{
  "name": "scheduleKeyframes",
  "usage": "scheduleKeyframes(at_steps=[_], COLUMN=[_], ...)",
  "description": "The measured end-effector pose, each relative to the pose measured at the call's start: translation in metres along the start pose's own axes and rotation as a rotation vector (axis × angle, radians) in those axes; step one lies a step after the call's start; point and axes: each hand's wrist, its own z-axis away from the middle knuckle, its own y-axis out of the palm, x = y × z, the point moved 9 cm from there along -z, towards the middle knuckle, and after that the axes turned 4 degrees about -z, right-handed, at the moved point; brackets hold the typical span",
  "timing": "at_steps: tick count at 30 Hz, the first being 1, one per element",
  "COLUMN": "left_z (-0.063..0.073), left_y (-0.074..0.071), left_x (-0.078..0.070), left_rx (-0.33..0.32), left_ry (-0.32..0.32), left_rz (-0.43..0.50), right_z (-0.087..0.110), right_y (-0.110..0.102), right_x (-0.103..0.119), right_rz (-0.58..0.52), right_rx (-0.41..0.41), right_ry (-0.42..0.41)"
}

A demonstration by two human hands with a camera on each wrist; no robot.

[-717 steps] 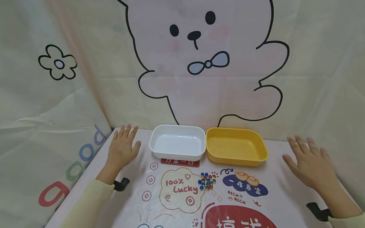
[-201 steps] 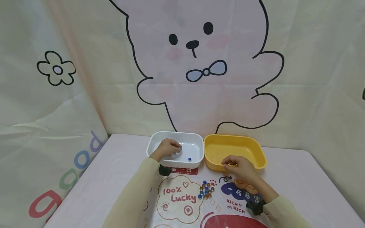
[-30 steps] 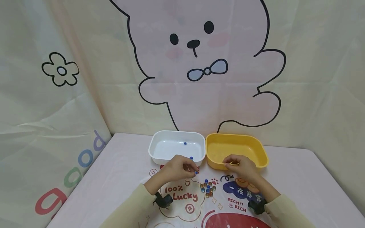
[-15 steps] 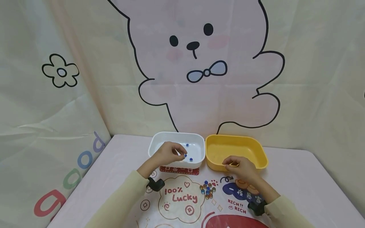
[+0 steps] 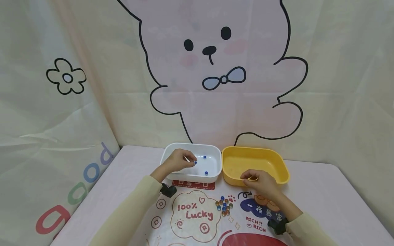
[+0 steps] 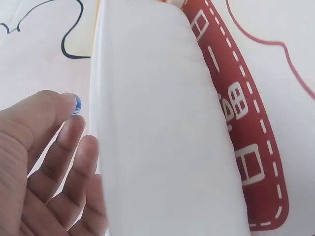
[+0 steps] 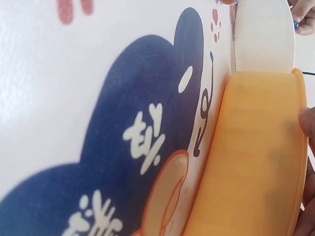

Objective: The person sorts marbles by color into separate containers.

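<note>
My left hand [image 5: 177,161] hovers over the white tray [image 5: 164,175] and pinches a blue marble [image 6: 77,105] between thumb and index finger. Two more blue marbles [image 5: 204,157] lie on that tray's floor, toward its right side. At the front of the yellow tray [image 5: 279,160], my right hand [image 5: 260,181] grips the rim, its thumb [image 7: 307,120] over the outer side and its fingers inside. On the table in front of both trays sits a small cluster of blue, brown and greenish marbles [image 5: 224,206].
Both trays stand side by side near the back of the table [image 5: 320,191], against a curtain [image 5: 338,85] with a bear drawing. The printed tablecloth carries a red patch [image 5: 252,240] and lettering. A black wrist strap [image 5: 168,190] shows at my left sleeve.
Over the last second my left hand has carried the blue marble from beside the cluster back and left over the white tray. My right hand stays put. Long before, both hands lay flat on the table.
</note>
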Motion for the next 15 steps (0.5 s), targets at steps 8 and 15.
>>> scheduleKeyframes(at_steps=[8,15], left_z=[-0.009,-0.015], left_y=[0.003,0.008], left_x=[0.023,0.037], left_rx=[0.004,0.013], left_ry=[-0.069,-0.119], left_rz=[-0.010,-0.030], right_z=[-0.001,-0.001], right_y=[0.002,0.001], right_x=[-0.002,-0.003], right_rz=[-0.007,-0.004], right_rx=[0.001,0.000], right_ry=[0.013,0.021])
